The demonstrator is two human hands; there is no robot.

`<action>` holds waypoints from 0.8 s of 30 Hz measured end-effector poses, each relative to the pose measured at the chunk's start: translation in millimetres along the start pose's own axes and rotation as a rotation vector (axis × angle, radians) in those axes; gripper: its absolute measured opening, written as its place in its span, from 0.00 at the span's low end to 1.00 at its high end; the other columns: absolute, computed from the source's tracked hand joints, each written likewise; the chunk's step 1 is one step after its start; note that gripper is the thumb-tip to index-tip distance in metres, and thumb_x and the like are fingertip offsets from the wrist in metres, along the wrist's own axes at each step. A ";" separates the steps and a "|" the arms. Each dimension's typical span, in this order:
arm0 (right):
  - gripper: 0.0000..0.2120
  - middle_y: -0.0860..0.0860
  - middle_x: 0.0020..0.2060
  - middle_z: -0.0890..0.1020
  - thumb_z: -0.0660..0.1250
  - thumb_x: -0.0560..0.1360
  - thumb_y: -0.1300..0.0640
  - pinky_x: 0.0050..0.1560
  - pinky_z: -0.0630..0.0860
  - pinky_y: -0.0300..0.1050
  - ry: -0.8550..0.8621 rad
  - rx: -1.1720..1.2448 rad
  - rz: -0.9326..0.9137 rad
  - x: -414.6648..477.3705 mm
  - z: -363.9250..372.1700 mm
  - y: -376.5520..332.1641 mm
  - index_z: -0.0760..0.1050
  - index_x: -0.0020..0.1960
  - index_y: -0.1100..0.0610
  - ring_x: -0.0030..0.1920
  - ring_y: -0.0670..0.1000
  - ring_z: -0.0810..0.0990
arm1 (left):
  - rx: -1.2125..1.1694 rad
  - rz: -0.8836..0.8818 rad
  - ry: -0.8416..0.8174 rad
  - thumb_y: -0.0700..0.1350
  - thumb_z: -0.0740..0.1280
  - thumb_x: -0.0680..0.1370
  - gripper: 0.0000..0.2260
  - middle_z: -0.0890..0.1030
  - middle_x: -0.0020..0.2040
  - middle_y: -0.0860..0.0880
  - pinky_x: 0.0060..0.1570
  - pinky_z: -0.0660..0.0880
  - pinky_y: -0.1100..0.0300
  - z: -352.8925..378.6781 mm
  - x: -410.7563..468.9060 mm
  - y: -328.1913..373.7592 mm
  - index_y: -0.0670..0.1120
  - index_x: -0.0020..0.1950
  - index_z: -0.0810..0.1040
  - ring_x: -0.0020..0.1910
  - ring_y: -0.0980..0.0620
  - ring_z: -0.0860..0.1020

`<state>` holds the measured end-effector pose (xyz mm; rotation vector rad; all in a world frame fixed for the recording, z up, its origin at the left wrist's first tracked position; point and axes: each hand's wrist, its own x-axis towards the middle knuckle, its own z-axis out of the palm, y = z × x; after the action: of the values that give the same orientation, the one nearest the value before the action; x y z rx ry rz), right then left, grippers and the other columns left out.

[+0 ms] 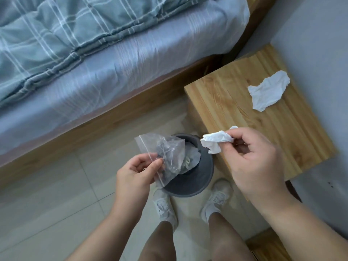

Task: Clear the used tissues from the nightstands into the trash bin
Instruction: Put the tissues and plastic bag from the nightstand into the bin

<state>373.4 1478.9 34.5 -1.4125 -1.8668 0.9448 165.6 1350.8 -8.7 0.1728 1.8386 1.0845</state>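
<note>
Looking straight down now, and the person stands over the trash bin [195, 178], a dark grey round one on the tiled floor [56, 194] right in front of both white shoes [165, 206]. The right hand [258, 159] is up at the near left corner of the wooden desk [235, 102], its fingers [229, 137] pressed together in a pinch on a crumpled white tissue [214, 142], which hangs in the air just beyond the bin's right rim, above the gap between bin and desk. The left hand [135, 174] holds a clear zip bag [165, 153], thumb and fingers pinching its near edge, and the bag is held over the left side of the bin's opening, so the bin shows through the plastic. Inside the bin there is pale crumpled material, too blurred to name for sure. Over on the desk, a second tissue [267, 91] lies flat and rumpled, well apart from the right hand, toward the far right side of the wood by the grey wall [316, 34]. To the left runs the bed [94, 76], with a pale blue sheet and a checked blue-green quilt [47, 31] heaped along the top, its wooden frame meeting the floor.
</note>
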 end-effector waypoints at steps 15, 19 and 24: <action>0.03 0.44 0.39 0.83 0.72 0.77 0.51 0.36 0.71 0.37 -0.234 -0.188 0.455 -80.4 144.7 122.0 0.82 0.47 0.49 0.40 0.45 0.80 | 0.168 -0.227 -0.165 0.40 0.76 0.80 0.03 0.91 0.46 0.45 0.42 0.87 0.52 3.3 93.0 -136.6 0.46 0.52 0.86 0.47 0.44 0.89; 0.18 0.51 0.57 0.86 0.73 0.77 0.49 0.54 0.77 0.47 -0.424 -0.265 0.626 -77.7 161.2 156.7 0.81 0.65 0.53 0.57 0.55 0.83 | 0.317 -0.262 -0.259 0.43 0.77 0.79 0.08 0.89 0.53 0.46 0.38 0.87 0.57 1.4 113.3 -154.2 0.51 0.58 0.84 0.43 0.52 0.89; 0.25 0.53 0.68 0.80 0.72 0.78 0.48 0.62 0.74 0.49 -0.523 -0.304 0.670 -80.5 157.8 166.1 0.75 0.73 0.53 0.67 0.57 0.78 | 0.394 -0.301 -0.304 0.43 0.76 0.79 0.20 0.86 0.59 0.53 0.38 0.85 0.61 -0.6 114.4 -159.3 0.50 0.71 0.79 0.52 0.53 0.85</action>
<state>354.6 1402.3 -195.1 -2.2222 -1.9809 1.5112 155.4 1316.6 -201.5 0.2655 1.7143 0.4542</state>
